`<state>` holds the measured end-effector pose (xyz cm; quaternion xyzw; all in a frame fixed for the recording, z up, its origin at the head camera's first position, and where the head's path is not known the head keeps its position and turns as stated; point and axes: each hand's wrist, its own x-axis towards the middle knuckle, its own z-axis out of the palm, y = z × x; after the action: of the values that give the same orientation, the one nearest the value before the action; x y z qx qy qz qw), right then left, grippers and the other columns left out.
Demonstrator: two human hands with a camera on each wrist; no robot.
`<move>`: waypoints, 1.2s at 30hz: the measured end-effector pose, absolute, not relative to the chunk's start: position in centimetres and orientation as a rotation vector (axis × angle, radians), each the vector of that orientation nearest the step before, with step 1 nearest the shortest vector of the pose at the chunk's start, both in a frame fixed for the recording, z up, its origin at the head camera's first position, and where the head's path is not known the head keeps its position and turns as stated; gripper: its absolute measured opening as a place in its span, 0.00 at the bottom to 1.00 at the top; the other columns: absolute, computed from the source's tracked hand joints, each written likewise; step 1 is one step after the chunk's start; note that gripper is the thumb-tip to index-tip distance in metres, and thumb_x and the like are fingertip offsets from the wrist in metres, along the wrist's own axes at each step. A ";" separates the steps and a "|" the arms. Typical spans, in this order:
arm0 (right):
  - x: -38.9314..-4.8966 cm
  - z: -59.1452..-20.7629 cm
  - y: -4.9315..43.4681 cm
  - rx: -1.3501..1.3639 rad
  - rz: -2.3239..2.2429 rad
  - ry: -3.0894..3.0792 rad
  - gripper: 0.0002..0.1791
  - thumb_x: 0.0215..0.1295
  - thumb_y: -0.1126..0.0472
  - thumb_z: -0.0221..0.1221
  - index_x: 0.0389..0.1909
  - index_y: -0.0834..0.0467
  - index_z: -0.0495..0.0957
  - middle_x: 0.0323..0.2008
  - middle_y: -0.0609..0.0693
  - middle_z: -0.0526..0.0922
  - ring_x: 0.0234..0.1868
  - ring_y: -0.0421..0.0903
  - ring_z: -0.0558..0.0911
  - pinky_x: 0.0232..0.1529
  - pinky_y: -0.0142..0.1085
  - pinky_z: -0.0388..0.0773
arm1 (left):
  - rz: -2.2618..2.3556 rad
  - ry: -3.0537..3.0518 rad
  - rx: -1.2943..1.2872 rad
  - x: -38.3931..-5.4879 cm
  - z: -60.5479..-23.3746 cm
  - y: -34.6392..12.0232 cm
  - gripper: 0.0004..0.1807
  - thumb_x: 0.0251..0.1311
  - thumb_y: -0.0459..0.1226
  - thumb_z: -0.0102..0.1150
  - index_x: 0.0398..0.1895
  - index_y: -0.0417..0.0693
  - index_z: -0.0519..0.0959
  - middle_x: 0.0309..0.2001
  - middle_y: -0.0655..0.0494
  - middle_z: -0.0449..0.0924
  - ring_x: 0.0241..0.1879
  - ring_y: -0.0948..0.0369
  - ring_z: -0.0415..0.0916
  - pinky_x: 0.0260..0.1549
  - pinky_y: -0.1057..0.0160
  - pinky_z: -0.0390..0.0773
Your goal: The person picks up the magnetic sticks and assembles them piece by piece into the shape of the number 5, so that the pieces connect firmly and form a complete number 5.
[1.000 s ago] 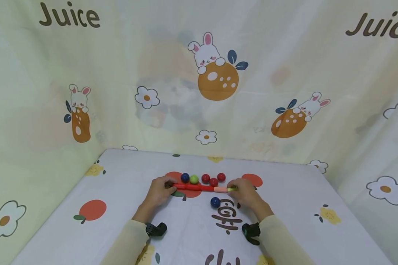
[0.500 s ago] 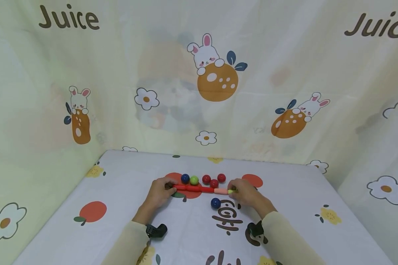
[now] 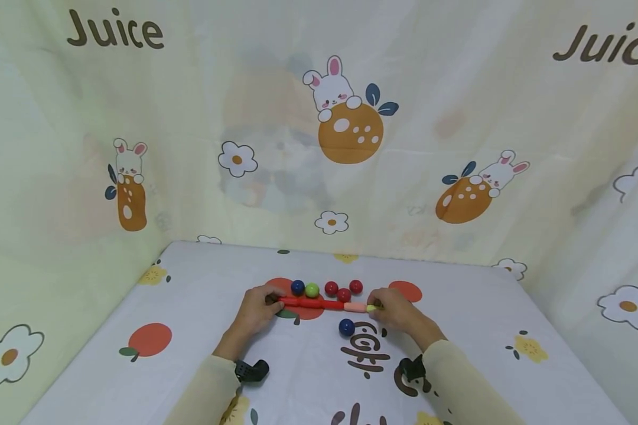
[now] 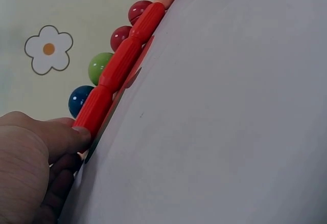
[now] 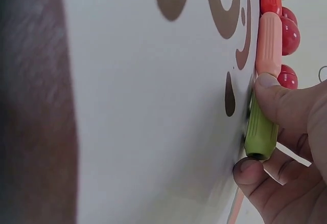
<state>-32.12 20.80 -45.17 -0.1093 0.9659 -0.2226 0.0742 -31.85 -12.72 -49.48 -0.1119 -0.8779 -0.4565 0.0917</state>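
Note:
A straight rod of ribbed segments (image 3: 311,303) lies between my hands, red along most of its length. My left hand (image 3: 257,307) pinches its red left end, thumb in front, as the left wrist view shows. Farther right comes a pink segment (image 5: 269,45), then a green segment (image 5: 261,132) with an open hollow end. My right hand (image 3: 396,310) grips that green piece between thumb and fingers. Just behind the rod sit a blue ball (image 3: 298,287), a green ball (image 3: 312,290) and three red balls (image 3: 344,295). Another blue ball (image 3: 347,327) rests in front.
A white printed cloth (image 3: 191,330) with fruit and lettering covers the table. Behind it hangs a pale curtain (image 3: 276,195) with rabbits and flowers. Each wrist carries a black device, such as the left wrist camera (image 3: 252,370).
My right wrist and forearm have shifted slightly to the right, and more of the green segment shows beside the fingers. My left hand and the balls stay where they were.

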 end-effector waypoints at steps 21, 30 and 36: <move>-32.0 -45.4 23.0 -0.307 -0.740 2.952 0.10 0.61 0.67 0.68 0.43 0.58 0.84 0.36 0.48 0.82 0.40 0.47 0.77 0.53 0.49 0.79 | -1.347 -2.621 -0.325 -31.9 -49.5 -12.6 0.08 0.61 0.28 0.68 0.43 0.45 0.86 0.36 0.56 0.83 0.37 0.59 0.75 0.41 0.59 0.78; -32.3 -45.4 23.4 -0.346 -0.837 3.013 0.11 0.59 0.67 0.69 0.43 0.60 0.85 0.37 0.48 0.84 0.41 0.47 0.80 0.52 0.50 0.80 | -1.333 -2.619 -0.311 -32.0 -49.5 -12.5 0.09 0.60 0.29 0.68 0.43 0.46 0.87 0.37 0.56 0.84 0.37 0.58 0.75 0.42 0.60 0.78; -32.1 -45.2 23.2 -0.395 -0.898 3.059 0.11 0.56 0.68 0.69 0.41 0.60 0.86 0.35 0.48 0.84 0.38 0.46 0.79 0.47 0.47 0.80 | -1.326 -2.630 -0.303 -32.0 -49.6 -12.7 0.09 0.61 0.29 0.68 0.43 0.46 0.87 0.38 0.56 0.84 0.38 0.58 0.75 0.44 0.58 0.79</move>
<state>-32.10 23.18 -45.23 -0.1230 0.9516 -0.2794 -0.0355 -32.01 -12.69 -49.64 -0.1021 -0.8846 -0.4460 0.0902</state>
